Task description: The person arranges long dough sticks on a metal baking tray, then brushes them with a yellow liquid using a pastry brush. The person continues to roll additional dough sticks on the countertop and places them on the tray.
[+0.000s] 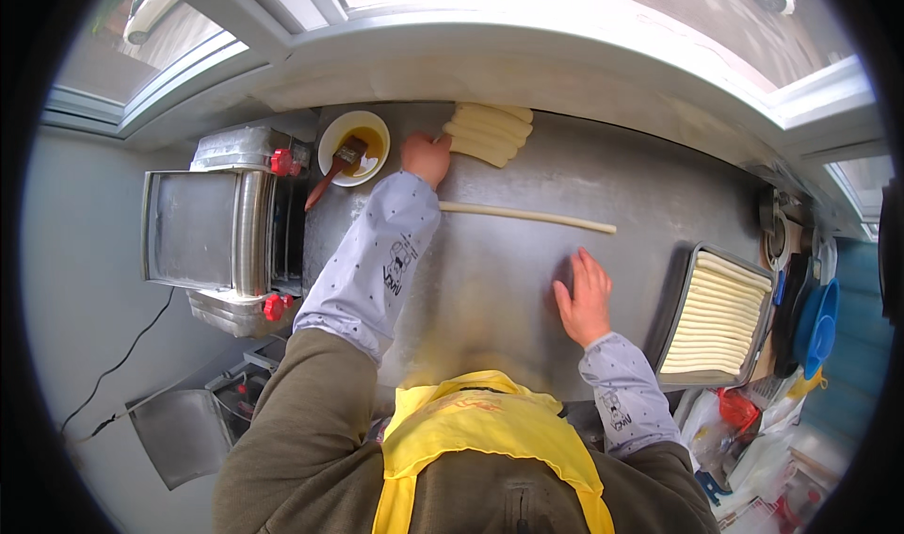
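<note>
On the grey metal tabletop (pixel 508 299), toward the far left: one round white bowl (pixel 326 146), with a shallow pool of yellow, oily liquid (pixel 376 140) inside and one brush with a reddish-brown handle (pixel 336 169), bristles down in the liquid, handle out over the rim. At the right: one rectangular dark metal tray (pixel 676 315), filled with pale, slender dough strips (pixel 718 315) side by side in a single row; more than ten, exact number hard to tell. Beyond the tray, by the right wall: one blue plastic basin (pixel 808 315), with a smaller round blue shape against it.

Near the back edge: one group of thick, pale dough strips (pixel 488 135), roughly five, lying close together. Nearer, well apart from the tray: one long, thin, pale dough rope (pixel 527 216), lying crosswise, left end just beside the left sleeve.

At the left edge of the group: the left hand (pixel 427 159), fingers curled; impossible to tell whether gripping any dough. Below the rope's right end: the right hand (pixel 586 300), open, thumb apart from the fingers, holding nothing. Farther left: one silver metal roller machine (pixel 193 228) with two red knobs (pixel 282 162).
</note>
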Tool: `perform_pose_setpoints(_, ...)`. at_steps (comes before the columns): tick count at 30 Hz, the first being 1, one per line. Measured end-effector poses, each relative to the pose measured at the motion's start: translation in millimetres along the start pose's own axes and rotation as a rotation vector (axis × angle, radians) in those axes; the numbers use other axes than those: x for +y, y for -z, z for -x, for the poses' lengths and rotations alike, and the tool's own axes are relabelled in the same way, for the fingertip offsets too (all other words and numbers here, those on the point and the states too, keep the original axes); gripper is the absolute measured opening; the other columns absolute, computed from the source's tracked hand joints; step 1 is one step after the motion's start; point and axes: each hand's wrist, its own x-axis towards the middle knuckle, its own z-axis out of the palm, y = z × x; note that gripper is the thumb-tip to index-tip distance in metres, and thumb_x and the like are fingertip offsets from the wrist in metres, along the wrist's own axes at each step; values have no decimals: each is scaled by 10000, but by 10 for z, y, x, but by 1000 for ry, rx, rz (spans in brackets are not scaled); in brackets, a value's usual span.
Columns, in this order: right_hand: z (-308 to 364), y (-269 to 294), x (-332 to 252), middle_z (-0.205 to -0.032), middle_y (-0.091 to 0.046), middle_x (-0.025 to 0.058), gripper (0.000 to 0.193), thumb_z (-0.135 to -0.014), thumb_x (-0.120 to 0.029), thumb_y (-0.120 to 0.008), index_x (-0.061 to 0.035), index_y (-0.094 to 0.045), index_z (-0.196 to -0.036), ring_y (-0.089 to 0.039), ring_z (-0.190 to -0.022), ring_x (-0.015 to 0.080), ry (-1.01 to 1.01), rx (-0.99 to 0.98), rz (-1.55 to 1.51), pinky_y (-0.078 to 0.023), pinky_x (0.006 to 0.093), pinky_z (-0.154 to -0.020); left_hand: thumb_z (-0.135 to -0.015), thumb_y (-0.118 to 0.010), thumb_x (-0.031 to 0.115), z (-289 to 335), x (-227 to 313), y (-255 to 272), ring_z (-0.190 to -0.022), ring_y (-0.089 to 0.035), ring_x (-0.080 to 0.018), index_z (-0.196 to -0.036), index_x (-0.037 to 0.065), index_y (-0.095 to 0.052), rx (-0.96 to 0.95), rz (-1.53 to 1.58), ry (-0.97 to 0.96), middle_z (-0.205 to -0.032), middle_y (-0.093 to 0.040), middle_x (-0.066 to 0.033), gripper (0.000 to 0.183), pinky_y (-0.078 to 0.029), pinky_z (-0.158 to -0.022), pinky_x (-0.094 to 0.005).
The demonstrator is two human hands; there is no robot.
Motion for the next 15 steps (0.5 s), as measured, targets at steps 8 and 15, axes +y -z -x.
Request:
perform_pose_setpoints(8,704,-49,334,-1557,-540,213,524,-986,-199,-703,11,-556,-1443,-520,-1378,423,-154,60,35,-376,548,-1169,-896,-749,133,1128,968,-3,-991,-644,-397,-1107,-10,-606,88,114,-493,-1052,-650,-196,292,-539,-865,-475)
perform_pose_setpoints(15,903,-196,391,-1562,-541,163,469,-1003,-183,-682,-8,-576,-1425,-510,-1378,389,-177,83,25,-366,513,-1169,-1007,-728,165,2226,785,117,-990,-643,-165,-1205,18,-623,-364,498,-136,-1092,-673,-77,268,-543,-869,-328)
